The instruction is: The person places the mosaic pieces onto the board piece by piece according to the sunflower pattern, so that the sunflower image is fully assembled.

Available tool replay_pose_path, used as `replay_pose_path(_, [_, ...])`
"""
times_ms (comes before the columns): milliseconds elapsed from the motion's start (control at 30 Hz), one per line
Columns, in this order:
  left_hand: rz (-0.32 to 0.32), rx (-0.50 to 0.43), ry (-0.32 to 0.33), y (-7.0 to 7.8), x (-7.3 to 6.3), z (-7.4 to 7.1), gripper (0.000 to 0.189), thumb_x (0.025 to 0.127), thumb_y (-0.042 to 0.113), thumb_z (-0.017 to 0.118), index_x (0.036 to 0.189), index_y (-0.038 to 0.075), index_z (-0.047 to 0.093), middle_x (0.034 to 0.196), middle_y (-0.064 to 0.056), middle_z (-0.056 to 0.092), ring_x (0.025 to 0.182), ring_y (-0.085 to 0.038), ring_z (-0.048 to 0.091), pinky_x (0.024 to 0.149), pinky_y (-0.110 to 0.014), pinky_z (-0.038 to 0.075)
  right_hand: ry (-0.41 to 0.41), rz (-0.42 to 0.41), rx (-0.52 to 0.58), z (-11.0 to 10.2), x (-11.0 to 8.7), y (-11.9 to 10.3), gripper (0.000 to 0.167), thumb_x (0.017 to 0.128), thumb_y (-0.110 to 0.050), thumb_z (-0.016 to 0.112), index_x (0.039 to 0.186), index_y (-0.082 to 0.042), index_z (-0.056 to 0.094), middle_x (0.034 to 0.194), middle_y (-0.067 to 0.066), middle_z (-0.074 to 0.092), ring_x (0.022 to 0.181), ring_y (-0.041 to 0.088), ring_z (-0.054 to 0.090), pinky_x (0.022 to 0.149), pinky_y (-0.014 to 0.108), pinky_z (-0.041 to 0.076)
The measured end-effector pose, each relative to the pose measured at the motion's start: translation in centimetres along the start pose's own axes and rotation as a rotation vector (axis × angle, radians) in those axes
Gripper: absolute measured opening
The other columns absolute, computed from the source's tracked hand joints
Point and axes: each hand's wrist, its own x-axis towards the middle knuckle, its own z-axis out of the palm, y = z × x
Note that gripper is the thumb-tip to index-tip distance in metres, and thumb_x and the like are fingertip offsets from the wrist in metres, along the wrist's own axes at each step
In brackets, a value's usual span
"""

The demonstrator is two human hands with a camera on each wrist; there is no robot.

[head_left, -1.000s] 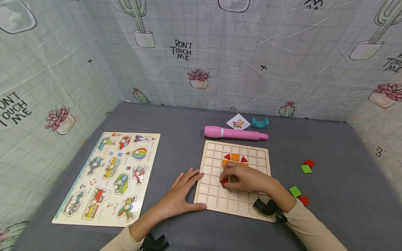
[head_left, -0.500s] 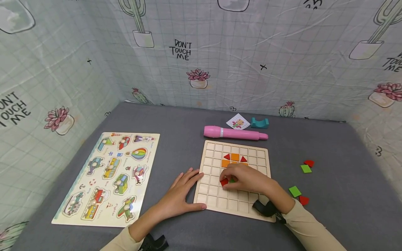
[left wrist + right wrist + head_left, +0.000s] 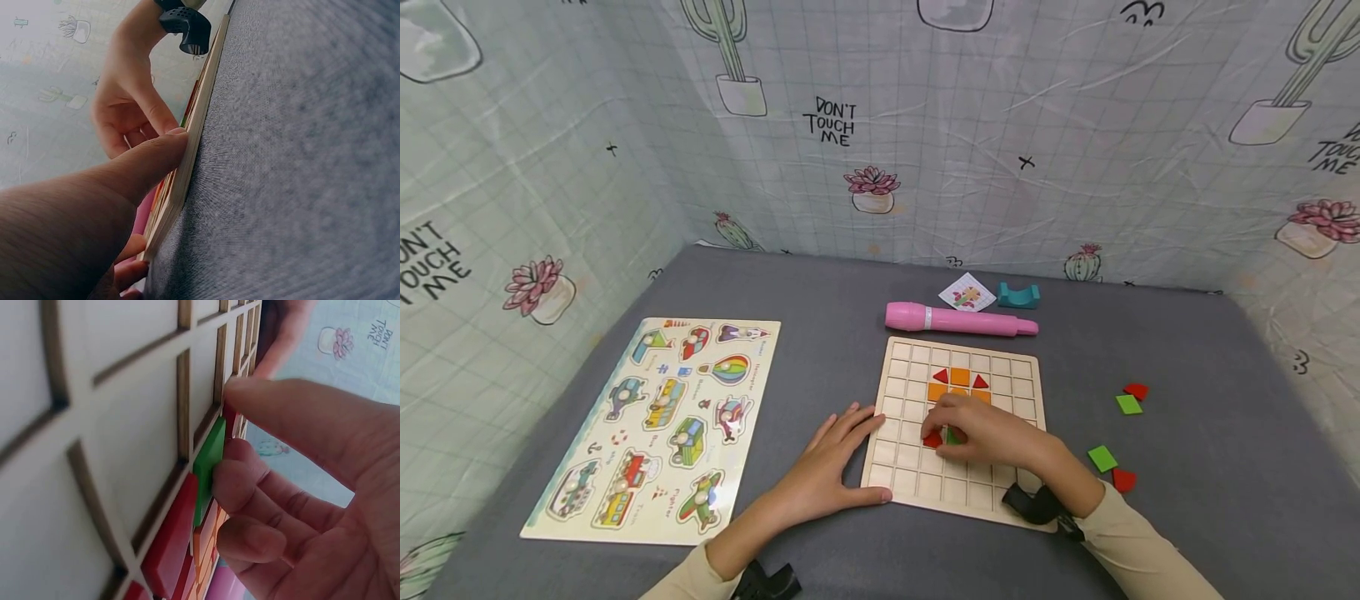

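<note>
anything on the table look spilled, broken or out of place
Nothing looks spilled or broken. Loose tiles lie right of the board, off its squares, and the card sits askew behind the pink stick.

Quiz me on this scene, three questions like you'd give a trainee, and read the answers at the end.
1. Multiple choice: which colour is the tile at the tip of the right hand's thumb?
A) blue
B) red
C) purple
2. True or false: the left hand rests on the vehicle puzzle.
3. Count: how many green squares lie on the grey table to the right of the grid board?

Key:
1. B.
2. False; it touches the edge of the grid board.
3. Two.
</note>
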Motion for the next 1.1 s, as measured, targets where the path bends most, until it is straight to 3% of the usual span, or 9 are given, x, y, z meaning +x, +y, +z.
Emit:
replay_pose_path(167, [0.002, -0.007, 0.002, 0.0, 0.0, 0.0, 0.091, 0.079, 0.051, 0.077, 0.151, 0.013, 0.037, 0.157, -0.008, 0.030, 0.149, -0.029, 0.015, 0.120, -0.054, 0.006, 0.018, -0.019, 0.007, 0.2, 0.1, 0.0, 0.014, 0.090, -0.013, 0.071, 0.103, -0.010, 0.068, 0.098, -0.002, 0.060, 0.079, 0.011, 0.052, 0.071, 0.021, 0.048])
replay_pose_path(767, [0.004, -0.007, 0.004, 0.1, 0.1, 0.0, 0.091, 0.079, 0.050, 0.077, 0.151, 0.012, 0.037, 0.157, -0.009, 0.030, 0.149, -0.029, 0.015, 0.120, -0.053, 0.005, 0.070, 0.052, 0.021, 0.5, 0.1, -0.5, 0.012, 0.088, -0.010, 0.071, 0.100, -0.010, 0.069, 0.091, -0.004, 0.060, 0.079, 0.011, 0.051, 0.069, 0.023, 0.048])
replay_pose_path(967, [0.002, -0.002, 0.003, 0.0, 0.1, 0.0, 0.091, 0.078, 0.051, 0.077, 0.151, 0.012, 0.038, 0.157, -0.009, 0.031, 0.149, -0.029, 0.015, 0.120, -0.054, 0.006, 0.079, 0.057, 0.038, 0.3, -0.5, 0.0, 0.020, 0.089, -0.017, 0.071, 0.108, -0.010, 0.069, 0.097, -0.005, 0.061, 0.083, 0.011, 0.053, 0.074, 0.025, 0.049])
replay_pose_path(1100, [0.004, 0.000, 0.008, 0.0, 0.0, 0.1, 0.091, 0.078, 0.051, 0.077, 0.151, 0.013, 0.038, 0.156, -0.008, 0.031, 0.149, -0.029, 0.015, 0.120, -0.053, 0.006, 0.104, 0.049, 0.074, -0.2, -1.4, 0.6, 0.019, 0.089, -0.017, 0.072, 0.107, -0.011, 0.070, 0.097, -0.003, 0.063, 0.076, 0.010, 0.052, 0.068, 0.022, 0.047])
